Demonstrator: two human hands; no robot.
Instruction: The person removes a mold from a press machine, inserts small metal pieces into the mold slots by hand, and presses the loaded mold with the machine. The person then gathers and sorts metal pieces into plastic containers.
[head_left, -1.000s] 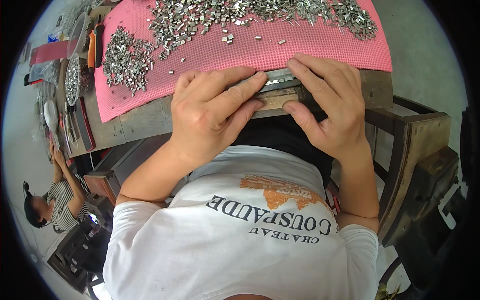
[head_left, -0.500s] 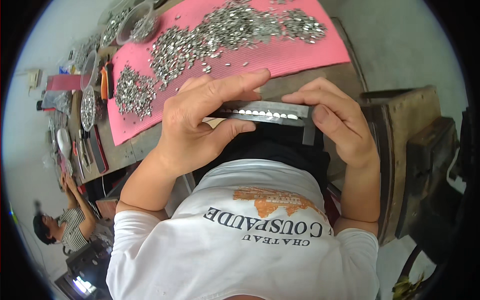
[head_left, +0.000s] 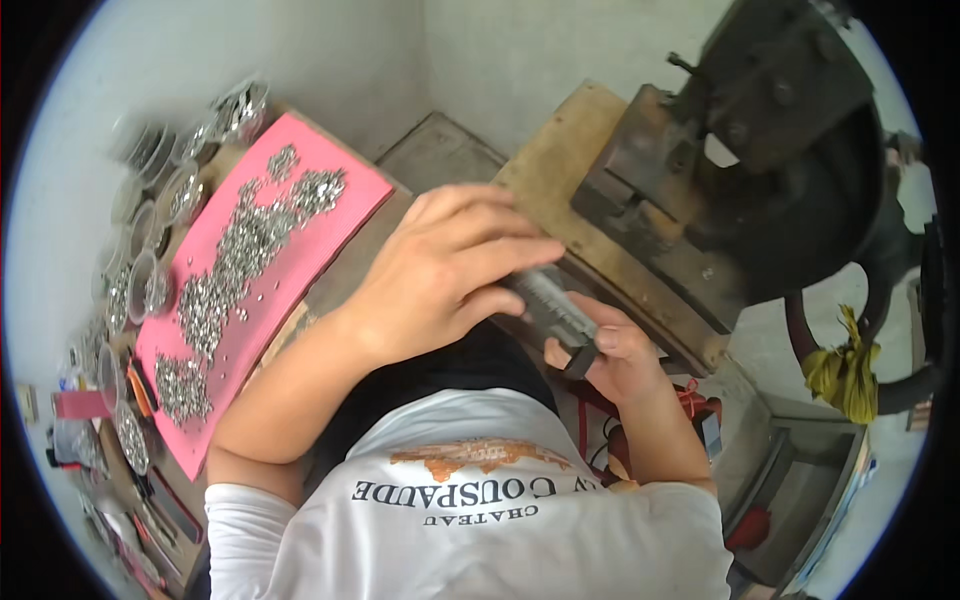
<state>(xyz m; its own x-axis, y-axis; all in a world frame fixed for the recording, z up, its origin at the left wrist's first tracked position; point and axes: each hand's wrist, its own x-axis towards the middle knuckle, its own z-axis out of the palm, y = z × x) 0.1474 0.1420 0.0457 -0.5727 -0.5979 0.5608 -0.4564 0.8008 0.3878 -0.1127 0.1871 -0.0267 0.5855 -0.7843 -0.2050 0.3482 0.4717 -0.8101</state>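
Observation:
A dark grey metal block [head_left: 562,318], long and narrow, is held between my two hands in front of my lap. It slants down from the left hand toward the right. My left hand [head_left: 430,270] grips its upper end, with fingers over the top and thumb below, slightly blurred. Around the lower end, my right hand [head_left: 628,352] has its thumb and fingers closed. Small pieces along the block's upper face are too blurred to make out clearly.
A dark machine press [head_left: 760,150] with a big wheel stands at the right on a wooden bench [head_left: 560,150]. Yellow cloth [head_left: 845,375] is tied to the wheel. At left, a pink mat [head_left: 345,215] carries many small shiny metal pieces [head_left: 235,265], beside plastic tubs [head_left: 150,280].
My view and body have turned right, from the pink mat toward the press. The block has tilted, its right end now lower, and its row of shiny pieces shows less clearly.

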